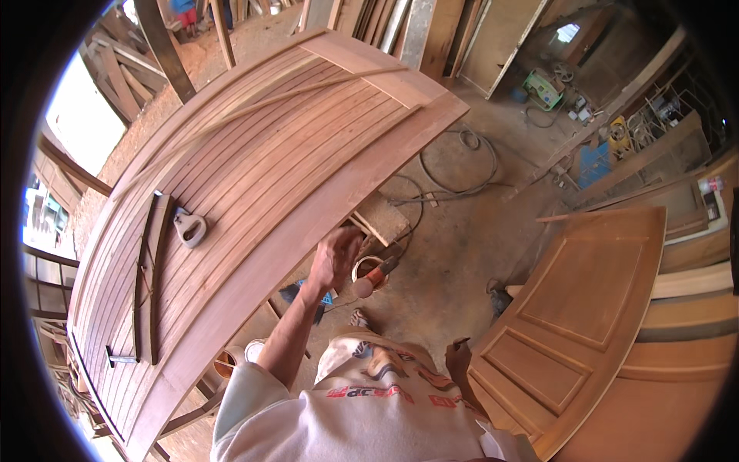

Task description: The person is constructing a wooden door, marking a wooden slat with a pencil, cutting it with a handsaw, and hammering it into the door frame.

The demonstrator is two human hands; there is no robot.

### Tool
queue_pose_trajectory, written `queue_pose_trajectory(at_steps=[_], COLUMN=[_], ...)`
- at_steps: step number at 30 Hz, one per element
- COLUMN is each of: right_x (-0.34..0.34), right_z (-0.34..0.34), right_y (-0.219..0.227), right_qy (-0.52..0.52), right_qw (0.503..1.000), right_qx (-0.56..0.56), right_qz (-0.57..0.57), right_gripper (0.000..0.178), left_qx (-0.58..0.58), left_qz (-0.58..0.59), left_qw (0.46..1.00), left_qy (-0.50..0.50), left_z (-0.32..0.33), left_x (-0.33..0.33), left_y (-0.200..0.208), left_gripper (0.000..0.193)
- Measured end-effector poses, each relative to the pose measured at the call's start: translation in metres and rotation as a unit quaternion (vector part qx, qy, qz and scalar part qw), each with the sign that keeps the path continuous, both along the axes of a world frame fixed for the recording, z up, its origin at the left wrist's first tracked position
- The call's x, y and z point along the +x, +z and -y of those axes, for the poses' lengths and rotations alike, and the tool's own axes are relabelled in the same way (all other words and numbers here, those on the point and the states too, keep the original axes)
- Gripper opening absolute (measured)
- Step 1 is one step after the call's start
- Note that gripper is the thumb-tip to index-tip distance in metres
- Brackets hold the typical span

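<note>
Slatted door, left of the worker, looked mostly together; strip across it seemed unfixed. Left hand half-curled by the door's edge, hold unclear; right hand, well off it, couldn't tell either way.

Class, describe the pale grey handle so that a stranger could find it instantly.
Find the large slatted wooden panel filling much of the picture's left side. On it lie two long, dark strips; the pale grey handle is just right of their upper ends. Unlike them, it is short and rounded, with an opening through it.
</note>
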State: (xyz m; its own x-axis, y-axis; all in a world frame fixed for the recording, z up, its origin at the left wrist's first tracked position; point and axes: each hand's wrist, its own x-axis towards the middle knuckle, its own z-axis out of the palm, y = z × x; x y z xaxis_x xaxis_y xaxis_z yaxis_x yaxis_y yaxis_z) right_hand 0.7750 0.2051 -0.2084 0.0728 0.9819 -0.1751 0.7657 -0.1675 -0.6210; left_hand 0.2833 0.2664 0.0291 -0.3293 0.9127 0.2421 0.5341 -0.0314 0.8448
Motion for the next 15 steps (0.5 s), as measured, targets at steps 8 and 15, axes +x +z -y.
queue_pose_trajectory(at_steps=[8, 15], right_x=[-0.082, -0.123], right_z=[-0.218, -0.417], right_y=[0.070, 0.114], right_qy=[-0.045, 0.057], right_qw=[0.958, 0.959], right_qx=[0.036, 0.016], right_qz=[-0.280, -0.277], right_gripper=[0.011, 0.014], left_qx=[0.042, 0.013], left_qz=[-0.079, -0.223], left_qw=[0.993, 0.961], left_qy=[0.075, 0.165], left_z=[-0.196, -0.335], left_x=[-0.048, -0.053], left_y=[0.006, -0.012], left_gripper=[0.034, 0.043])
